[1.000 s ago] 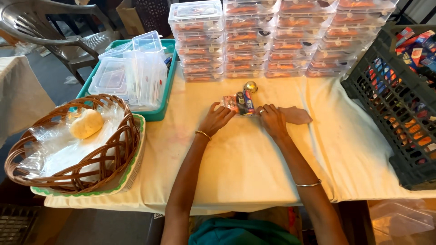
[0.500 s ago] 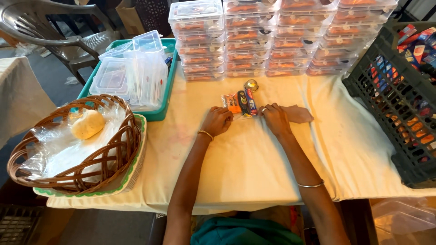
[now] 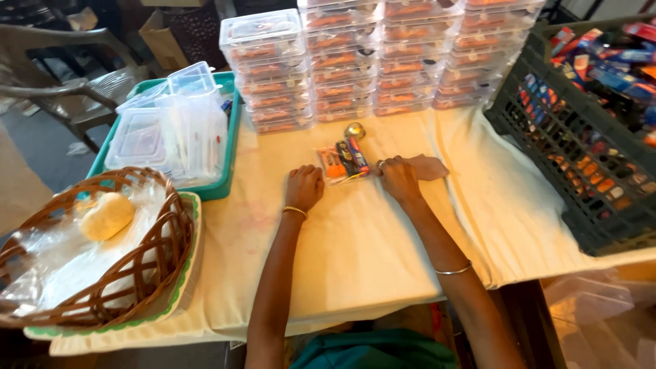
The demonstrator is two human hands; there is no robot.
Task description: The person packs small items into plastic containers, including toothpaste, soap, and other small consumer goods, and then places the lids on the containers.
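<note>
Both hands, left (image 3: 305,188) and right (image 3: 398,179), curled loosely, flank the small snack packets (image 3: 344,161), gathering them; next calls for a pinch.

A wicker basket lined with clear plastic (image 3: 96,273) sits on the cream tablecloth (image 3: 355,253) and holds one round pale bun (image 3: 106,216). Just behind the basket stands a teal plastic tray (image 3: 229,147) filled with empty clear lidded boxes (image 3: 171,126). Further from the basket, along the table's far edge, rise stacks of filled clear boxes (image 3: 383,58). Well across from the basket, a dark plastic crate (image 3: 581,178) holds colourful small packets (image 3: 608,68).
</note>
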